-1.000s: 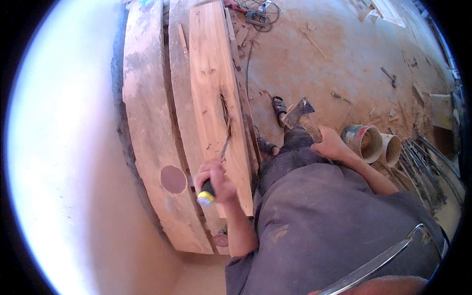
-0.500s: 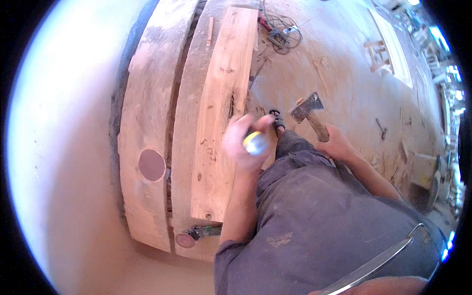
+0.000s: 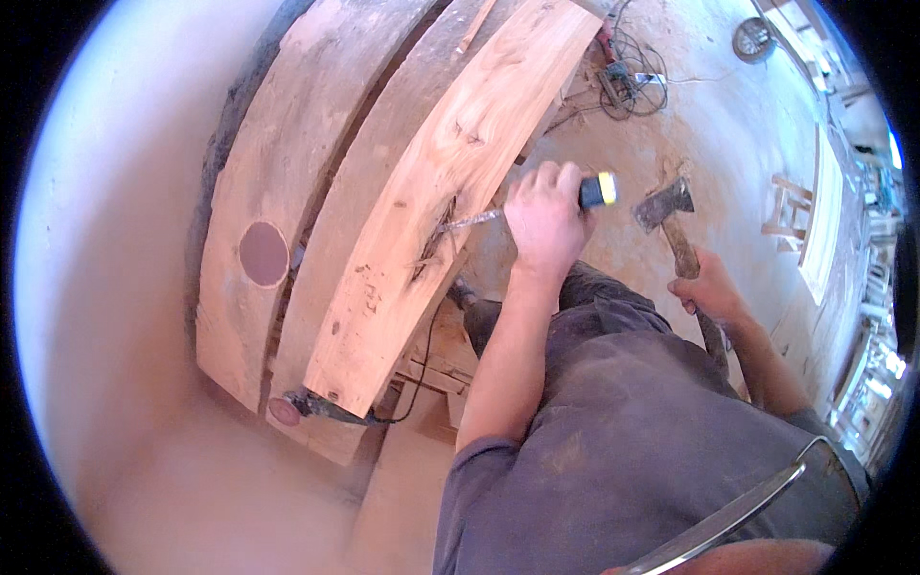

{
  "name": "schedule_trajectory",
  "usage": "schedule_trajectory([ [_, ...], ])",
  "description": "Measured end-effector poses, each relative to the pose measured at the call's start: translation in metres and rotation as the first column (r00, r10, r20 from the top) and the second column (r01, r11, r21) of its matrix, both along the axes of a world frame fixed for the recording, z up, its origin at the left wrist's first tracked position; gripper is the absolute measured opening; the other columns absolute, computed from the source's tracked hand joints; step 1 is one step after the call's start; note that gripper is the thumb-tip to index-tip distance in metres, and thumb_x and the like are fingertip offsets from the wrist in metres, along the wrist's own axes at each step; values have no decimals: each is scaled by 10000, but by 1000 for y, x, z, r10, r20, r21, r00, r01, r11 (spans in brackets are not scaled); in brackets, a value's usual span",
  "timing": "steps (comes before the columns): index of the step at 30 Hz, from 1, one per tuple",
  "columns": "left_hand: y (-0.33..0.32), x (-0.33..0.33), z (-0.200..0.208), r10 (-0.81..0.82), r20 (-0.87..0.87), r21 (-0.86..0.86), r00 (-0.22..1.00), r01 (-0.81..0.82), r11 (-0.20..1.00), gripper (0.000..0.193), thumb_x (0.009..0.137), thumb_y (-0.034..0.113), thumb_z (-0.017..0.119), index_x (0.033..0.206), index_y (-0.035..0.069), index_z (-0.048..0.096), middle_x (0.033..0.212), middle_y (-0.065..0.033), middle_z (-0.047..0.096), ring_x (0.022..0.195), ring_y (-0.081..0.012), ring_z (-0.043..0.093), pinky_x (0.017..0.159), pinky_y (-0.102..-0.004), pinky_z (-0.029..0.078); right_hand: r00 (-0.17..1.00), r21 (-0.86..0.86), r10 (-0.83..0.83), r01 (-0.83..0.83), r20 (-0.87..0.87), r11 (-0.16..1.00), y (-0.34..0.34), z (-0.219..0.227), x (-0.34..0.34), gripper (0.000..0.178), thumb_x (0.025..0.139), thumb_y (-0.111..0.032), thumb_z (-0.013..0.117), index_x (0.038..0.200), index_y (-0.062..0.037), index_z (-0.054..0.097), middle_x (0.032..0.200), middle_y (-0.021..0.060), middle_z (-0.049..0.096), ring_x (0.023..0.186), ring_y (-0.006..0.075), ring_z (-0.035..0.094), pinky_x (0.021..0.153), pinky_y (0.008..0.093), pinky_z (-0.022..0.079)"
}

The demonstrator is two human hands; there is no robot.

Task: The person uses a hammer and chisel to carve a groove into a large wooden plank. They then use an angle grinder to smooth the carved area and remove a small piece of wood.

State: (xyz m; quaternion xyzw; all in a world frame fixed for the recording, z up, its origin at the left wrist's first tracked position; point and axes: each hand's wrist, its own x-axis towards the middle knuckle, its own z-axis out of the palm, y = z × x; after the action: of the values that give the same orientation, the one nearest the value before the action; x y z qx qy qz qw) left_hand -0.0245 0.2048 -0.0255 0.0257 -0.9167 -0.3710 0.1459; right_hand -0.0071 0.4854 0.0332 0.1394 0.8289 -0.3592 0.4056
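Note:
My left hand [image 3: 548,213] is closed around a chisel [image 3: 476,219] with a dark handle and a yellow-edged butt. Its metal blade points left, with the tip at a dark, splintered crack in the pale wooden plank [image 3: 383,259]. Whether the tip presses into the wood, I cannot tell. To the right, my right hand [image 3: 711,287] grips the wooden handle of a hatchet [image 3: 682,235], whose dark head is raised level with the chisel's butt, a short gap away.
The plank lies on thick timber slabs [image 3: 369,115] beside a pale wall [image 3: 115,240]. A round sanding disc [image 3: 264,254] rests on the left slab. An angle grinder [image 3: 321,406] with a cord sits at the plank's near end. Coiled cables [image 3: 628,91] and a wooden frame [image 3: 791,211] are beyond.
My left hand has moved away and to the right, turning the chisel so its blade meets the crack. The hatchet is also farther right, and the whole view has turned.

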Motion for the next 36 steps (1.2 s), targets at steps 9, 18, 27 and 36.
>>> schedule_trajectory([
  [9,-5,-36,2,335,-228,120,914,-316,941,304,597,99,740,871,138,613,804,-90,606,754,-348,625,645,-461,488,959,-280,-87,9,-268,960,-46,21,-79,236,833,-53,702,999,-35,535,673,16,547,501,110,522,462,271,413],
  [18,13,-30,-14,270,-292,8,917,-280,960,256,618,180,788,822,157,635,745,-41,576,711,-269,608,630,-400,441,739,-518,-351,3,-574,855,-90,14,-65,184,880,-42,683,1028,-57,576,761,34,581,626,124,565,562,301,467],
  [27,-4,-58,-3,502,-287,154,816,-478,865,241,639,95,747,819,141,594,794,-52,577,773,-291,608,658,-438,434,736,-290,-190,-9,-650,957,-92,54,-107,121,887,-90,702,911,-79,584,703,-9,587,568,66,556,507,251,430],
  [36,-11,-70,-21,531,-146,45,835,-531,846,218,674,60,751,838,85,609,831,-113,658,806,-346,648,699,-462,513,661,66,392,-461,-639,885,-119,29,-137,403,830,-119,737,1179,38,610,755,46,618,569,144,596,529,299,482],
])
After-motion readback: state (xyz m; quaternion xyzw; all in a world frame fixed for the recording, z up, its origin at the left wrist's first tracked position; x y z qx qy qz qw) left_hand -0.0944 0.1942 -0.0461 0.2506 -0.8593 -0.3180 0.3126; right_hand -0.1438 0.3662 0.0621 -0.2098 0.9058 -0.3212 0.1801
